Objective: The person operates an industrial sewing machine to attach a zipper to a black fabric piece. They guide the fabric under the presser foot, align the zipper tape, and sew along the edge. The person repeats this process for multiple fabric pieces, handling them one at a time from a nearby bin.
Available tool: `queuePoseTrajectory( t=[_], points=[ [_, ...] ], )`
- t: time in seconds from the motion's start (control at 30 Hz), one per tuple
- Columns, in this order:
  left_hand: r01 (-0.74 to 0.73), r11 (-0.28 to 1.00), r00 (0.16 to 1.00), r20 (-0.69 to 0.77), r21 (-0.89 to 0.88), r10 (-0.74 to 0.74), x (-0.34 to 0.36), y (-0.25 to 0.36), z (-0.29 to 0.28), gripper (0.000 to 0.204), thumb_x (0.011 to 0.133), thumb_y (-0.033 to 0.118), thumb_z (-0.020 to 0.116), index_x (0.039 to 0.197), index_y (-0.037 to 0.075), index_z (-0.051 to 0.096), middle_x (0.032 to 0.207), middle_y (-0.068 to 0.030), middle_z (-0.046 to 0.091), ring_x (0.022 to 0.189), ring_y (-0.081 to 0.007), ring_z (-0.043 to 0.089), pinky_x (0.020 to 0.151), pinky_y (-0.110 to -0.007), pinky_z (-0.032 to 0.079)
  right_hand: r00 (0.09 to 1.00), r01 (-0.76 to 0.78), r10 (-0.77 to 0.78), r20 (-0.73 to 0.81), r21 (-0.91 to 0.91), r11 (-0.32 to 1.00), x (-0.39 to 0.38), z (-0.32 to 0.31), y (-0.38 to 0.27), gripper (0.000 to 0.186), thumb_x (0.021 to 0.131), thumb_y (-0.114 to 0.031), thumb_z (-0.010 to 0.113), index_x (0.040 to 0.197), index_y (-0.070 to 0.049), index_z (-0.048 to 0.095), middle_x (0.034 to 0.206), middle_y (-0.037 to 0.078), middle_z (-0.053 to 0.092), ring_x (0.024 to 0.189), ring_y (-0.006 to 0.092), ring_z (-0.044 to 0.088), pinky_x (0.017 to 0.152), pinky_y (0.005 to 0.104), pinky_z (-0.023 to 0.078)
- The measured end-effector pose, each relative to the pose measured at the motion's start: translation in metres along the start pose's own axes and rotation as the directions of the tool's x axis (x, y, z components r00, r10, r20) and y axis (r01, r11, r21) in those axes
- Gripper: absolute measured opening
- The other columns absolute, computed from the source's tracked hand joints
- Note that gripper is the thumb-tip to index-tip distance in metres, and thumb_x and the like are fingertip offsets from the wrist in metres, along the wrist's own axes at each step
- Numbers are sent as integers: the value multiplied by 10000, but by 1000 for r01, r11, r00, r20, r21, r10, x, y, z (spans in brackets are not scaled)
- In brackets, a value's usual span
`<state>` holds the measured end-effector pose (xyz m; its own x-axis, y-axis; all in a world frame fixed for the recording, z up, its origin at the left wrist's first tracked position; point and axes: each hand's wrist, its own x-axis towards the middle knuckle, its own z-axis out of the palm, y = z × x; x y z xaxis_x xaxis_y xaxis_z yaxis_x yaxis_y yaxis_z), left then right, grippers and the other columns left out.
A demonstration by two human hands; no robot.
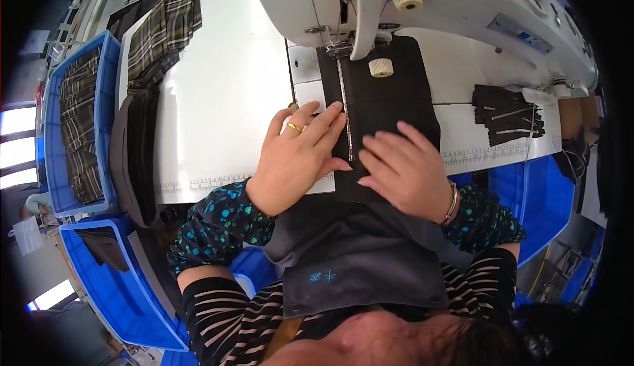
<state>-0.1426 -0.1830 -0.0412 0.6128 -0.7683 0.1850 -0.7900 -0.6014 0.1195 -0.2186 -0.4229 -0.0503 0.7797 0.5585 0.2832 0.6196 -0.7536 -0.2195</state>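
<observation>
A black fabric panel (403, 69) lies under the sewing machine (290, 2) and reaches toward me. Along it runs a zip (343, 88) with silvery teeth, its far end at the presser foot (339, 50). My left hand (290, 154) rests flat to the left of the zip, fingers stretched out and fingertips at the panel's edge and the zip. Over the panel's near right part is my right hand (409, 171), fingers extended and a little blurred. Nothing shows in its grasp, and I cannot tell whether it touches the cloth.
Dark strips with zips (507, 113) lie on the table's right side. Plaid fabric (165, 26) and folded dark pieces (135, 148) are stacked at the left. Blue bins (109, 88) stand left, one holding plaid pieces; another blue bin (545, 197) is at right. A ruler strip (218, 182) follows the near edge.
</observation>
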Motion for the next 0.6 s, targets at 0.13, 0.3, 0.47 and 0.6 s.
queuePoseTrajectory(
  t=[0.13, 0.3, 0.47, 0.6],
  points=[
    [8, 1000, 1000, 4, -19, -7, 3, -1, -3, 718, 768, 507, 775, 1342, 88, 671, 1428, -6, 598, 1269, -249, 557, 1080, -492, 436, 996, -84, 85, 16, -46, 995, 18, 3, 15, 752, 809, -550, 725, 1386, -77, 625, 1503, 142, 554, 1359, 344, 535, 1144, 560, 389],
    [9, 1000, 1000, -19, -3, -9, 15, -12, 0, 715, 756, 503, 785, 1326, 84, 677, 1406, 1, 609, 1257, -239, 562, 1064, -505, 451, 996, -79, 82, 22, -102, 992, 30, 2, 22, 824, 737, -562, 781, 1379, -69, 626, 1483, 153, 557, 1354, 346, 525, 1144, 568, 385],
    [17, 1000, 999, -35, 2, -17, 29, -25, 3, 756, 719, 511, 800, 1345, 106, 680, 1427, 18, 619, 1259, -237, 569, 1081, -474, 427, 997, -80, 80, 1, -107, 991, 43, 6, 37, 822, 711, -550, 825, 1353, -69, 644, 1399, 147, 601, 1337, 338, 537, 1138, 563, 393],
    [34, 999, 998, -48, 28, -33, 37, -35, 7, 762, 731, 519, 789, 1374, 126, 676, 1411, 24, 630, 1264, -233, 566, 1093, -475, 417, 996, -87, 85, -24, -123, 989, 53, 11, 47, 804, 700, -542, 836, 1331, -74, 663, 1317, 133, 639, 1317, 330, 555, 1131, 560, 399]
  ],
)
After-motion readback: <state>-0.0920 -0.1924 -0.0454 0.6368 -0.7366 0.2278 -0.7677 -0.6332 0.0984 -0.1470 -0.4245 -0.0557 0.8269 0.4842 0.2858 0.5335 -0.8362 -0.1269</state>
